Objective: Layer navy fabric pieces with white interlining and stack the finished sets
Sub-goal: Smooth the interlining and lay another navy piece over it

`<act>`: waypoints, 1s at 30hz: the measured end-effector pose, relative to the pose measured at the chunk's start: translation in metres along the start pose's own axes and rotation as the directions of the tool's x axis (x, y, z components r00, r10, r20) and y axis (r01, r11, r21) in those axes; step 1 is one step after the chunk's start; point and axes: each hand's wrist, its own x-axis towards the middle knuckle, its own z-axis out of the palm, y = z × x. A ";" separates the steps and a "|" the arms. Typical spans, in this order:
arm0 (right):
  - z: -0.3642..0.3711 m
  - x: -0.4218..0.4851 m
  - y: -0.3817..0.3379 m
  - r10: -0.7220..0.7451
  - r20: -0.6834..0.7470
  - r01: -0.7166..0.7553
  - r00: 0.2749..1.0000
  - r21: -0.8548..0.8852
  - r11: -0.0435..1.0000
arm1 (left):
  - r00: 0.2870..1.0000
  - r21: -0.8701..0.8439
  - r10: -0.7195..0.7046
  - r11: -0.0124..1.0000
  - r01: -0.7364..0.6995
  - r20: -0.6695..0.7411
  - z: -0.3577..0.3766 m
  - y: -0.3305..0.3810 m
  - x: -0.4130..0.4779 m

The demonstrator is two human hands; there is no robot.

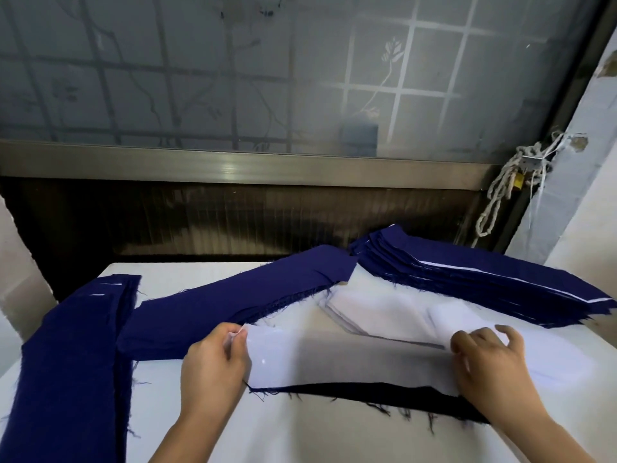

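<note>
A thin white interlining strip [350,359] lies over a navy fabric piece [384,394] on the white table; only the navy piece's frayed near edge shows. My left hand [213,359] pinches the strip's left end between thumb and fingers. My right hand [487,359] rests on the strip's right end with its fingers spread and loosely bent. A pile of white interlining [377,312] lies just beyond. A long navy stack [233,302] stretches across the middle. A tall stack of navy sets with white edges [467,279] sits at the back right.
More navy pieces [73,355] hang over the table's left side. The white table [317,436] meets a dark gap and a frosted window behind. A knotted cord [500,192] hangs at the right by a wall.
</note>
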 end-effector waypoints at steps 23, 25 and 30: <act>0.004 -0.041 0.004 0.393 -0.001 -0.375 0.919 0.296 0.878 | 0.986 0.323 0.137 0.933 -0.160 0.092 -0.005 -0.002 -0.001; 0.004 -0.040 0.005 0.402 -0.020 -0.378 0.916 0.298 0.877 | 0.977 0.307 0.195 0.928 -0.212 0.084 -0.007 -0.001 -0.001; 0.005 -0.039 0.006 0.389 -0.049 -0.355 0.920 0.319 0.879 | 0.949 0.313 0.264 0.899 -0.308 0.173 -0.004 0.002 0.000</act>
